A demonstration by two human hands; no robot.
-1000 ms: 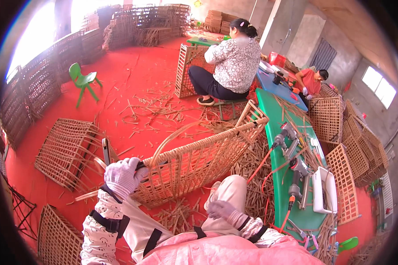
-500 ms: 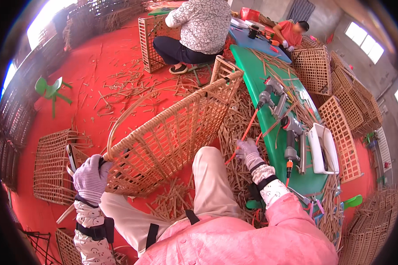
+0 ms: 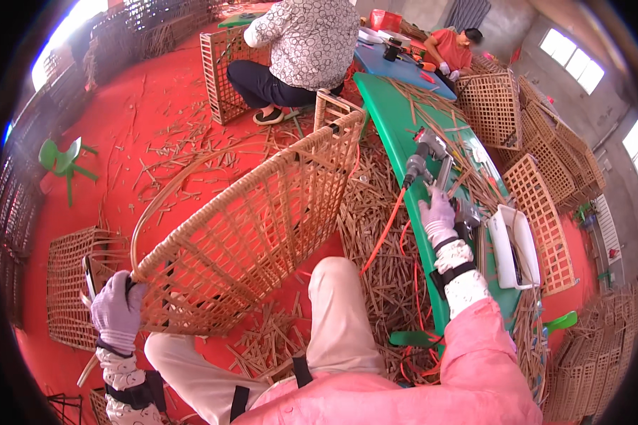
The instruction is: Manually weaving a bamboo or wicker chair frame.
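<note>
My left hand (image 3: 117, 312), in a striped glove, is closed around the near left corner of a large woven basket (image 3: 241, 227). The basket leans tilted across my lap, its wrapped rim running up and to the right. A slim metal tool (image 3: 88, 276) sticks up beside that hand; its lower end is hidden. My gloved right hand (image 3: 438, 216) reaches over the green table with fingers stretched out. It lies between one air nail gun (image 3: 431, 152) and a second nail gun (image 3: 468, 212), which it partly covers. Whether it touches either gun is unclear.
A white tray (image 3: 514, 248) stands on the green table (image 3: 393, 127) among loose cane strips. An orange hose (image 3: 386, 237) hangs off the table edge. Cut strips litter the red floor (image 3: 113, 156). Two people sit further off. Lattice panels (image 3: 542, 219) lean on the right; a green stool (image 3: 64, 159) stands left.
My right hand has moved from beside the table edge, near the orange hose, up and forward to the nail guns. My left hand and the basket have shifted slightly left and down in view.
</note>
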